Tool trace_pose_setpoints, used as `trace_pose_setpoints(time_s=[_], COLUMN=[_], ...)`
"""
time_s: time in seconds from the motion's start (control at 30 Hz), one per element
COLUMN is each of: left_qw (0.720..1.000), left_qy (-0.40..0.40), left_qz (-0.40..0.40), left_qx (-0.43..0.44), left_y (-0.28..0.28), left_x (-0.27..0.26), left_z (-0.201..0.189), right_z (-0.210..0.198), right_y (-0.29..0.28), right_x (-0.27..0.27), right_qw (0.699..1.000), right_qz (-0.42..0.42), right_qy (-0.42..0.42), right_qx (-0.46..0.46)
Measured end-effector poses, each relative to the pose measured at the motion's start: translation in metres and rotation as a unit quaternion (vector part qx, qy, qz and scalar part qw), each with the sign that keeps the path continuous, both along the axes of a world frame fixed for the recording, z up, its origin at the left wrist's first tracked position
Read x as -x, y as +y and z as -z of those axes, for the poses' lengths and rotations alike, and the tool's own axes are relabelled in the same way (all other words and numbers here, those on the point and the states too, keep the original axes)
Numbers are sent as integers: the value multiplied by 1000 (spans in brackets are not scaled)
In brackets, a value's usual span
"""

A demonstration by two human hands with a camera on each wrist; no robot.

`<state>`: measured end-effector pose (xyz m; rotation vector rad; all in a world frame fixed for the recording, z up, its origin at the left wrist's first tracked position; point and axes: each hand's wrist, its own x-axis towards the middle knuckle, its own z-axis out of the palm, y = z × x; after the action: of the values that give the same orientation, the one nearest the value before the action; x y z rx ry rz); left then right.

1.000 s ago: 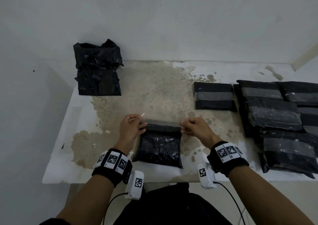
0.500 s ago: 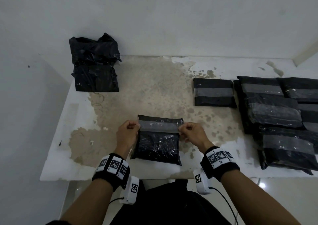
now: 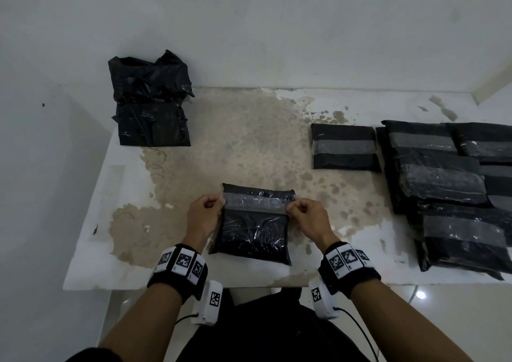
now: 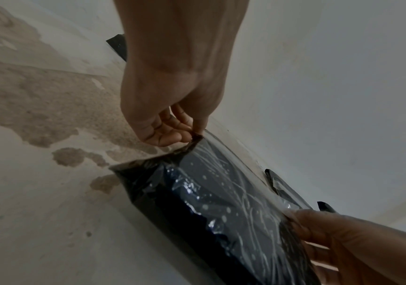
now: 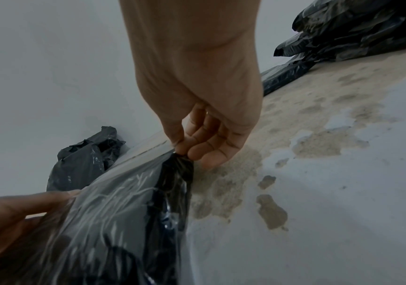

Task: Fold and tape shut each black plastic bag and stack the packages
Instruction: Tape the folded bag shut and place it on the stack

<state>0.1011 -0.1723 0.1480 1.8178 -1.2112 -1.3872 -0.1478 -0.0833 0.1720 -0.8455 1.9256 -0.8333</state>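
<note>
Most of the job looks finished. To the right of the black plastic bag (image 3: 253, 224) in hand lies a spread of taped packages (image 3: 454, 192), overlapping one another, each crossed by a grey band of tape; one more taped package (image 3: 345, 147) sits by itself between that spread and the bag, farther back on the table (image 3: 91, 256). Far to the left of the bag, against the wall, a heap of crumpled untaped bags (image 3: 151, 104) waits its turn (how many are in it I cannot tell). So, as I judge it, several bags remain to be folded and taped, and the finished ones are laid out loosely rather than in a neat stack.

The bag itself lies flat near the front edge of the table, directly between the two hands. A strip of clear tape (image 3: 256, 203) runs across its upper part, over the folded flap. The left hand (image 3: 203, 216) pinches the tape's left end between thumb and fingertips right at the bag's left edge, other fingers curled in; the right hand (image 3: 310, 217) pinches the right end the same way at the bag's right edge. In the wrist views the tape seems stretched taut over the plastic, its ends gathered with a bit of black film in each pinch. Whether the strip is fully stuck down along its length is not clear.
</note>
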Motion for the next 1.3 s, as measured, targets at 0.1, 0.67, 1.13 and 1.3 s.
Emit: trace_pose_setpoints(time_s=[0.1,0.67,1.13,1.3], left_qw=[1000,928,704,699], left_qy=[-16,-218,-336,-337], left_qz=[10,142,463,455], left_qx=[16,265,422,437], left_y=[-2,19,40,39], left_x=[1,9,8,9], left_z=[0,-18,7,8], right_z=[-1,3,20,13], right_y=[3,14,29,27], right_x=[-4,-20,-64,-66], right_qw=[999,949,817,824], right_qz=[-3,-70,-336,-315], right_qy=[35,272,448,457], right_qx=[16,145,138,115])
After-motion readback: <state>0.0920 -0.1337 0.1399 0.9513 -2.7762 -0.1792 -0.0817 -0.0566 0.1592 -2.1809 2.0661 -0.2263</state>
